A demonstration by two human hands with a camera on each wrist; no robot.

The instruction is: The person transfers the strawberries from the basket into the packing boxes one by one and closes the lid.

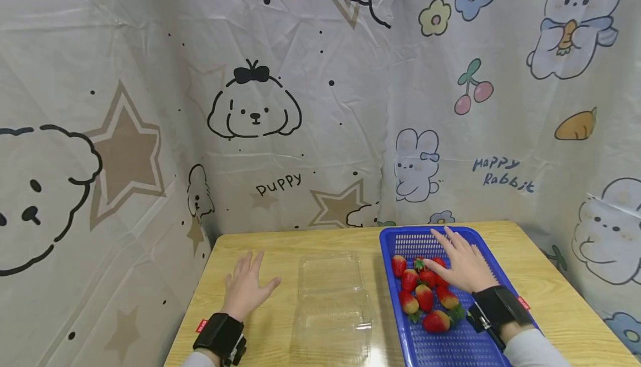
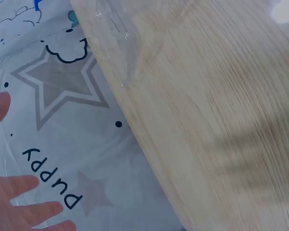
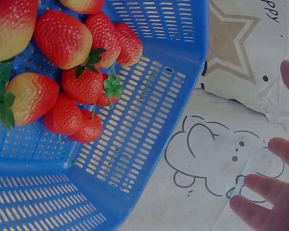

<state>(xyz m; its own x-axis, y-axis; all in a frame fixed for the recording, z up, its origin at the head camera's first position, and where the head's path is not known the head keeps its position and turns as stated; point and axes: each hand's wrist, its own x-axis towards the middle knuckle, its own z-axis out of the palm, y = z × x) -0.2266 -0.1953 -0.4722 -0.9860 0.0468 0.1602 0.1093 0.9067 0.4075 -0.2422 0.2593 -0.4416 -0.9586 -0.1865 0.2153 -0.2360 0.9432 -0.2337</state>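
Note:
My left hand is held over the left part of the table, fingers spread and holding nothing. To its right lies a clear plastic clamshell box, its lid folded open toward the back. My right hand hovers above a blue basket, fingers extended, with nothing in its grasp. Several red strawberries with pale tips and green leaves lie in the basket. In the right wrist view, strawberries crowd one side of the basket, apart from the fingers.
The wooden table ends at the back against a patterned cloth with printed puppies, rabbits and stars. More cloth hangs along the left and right sides. The basket's raised rim runs under the right hand.

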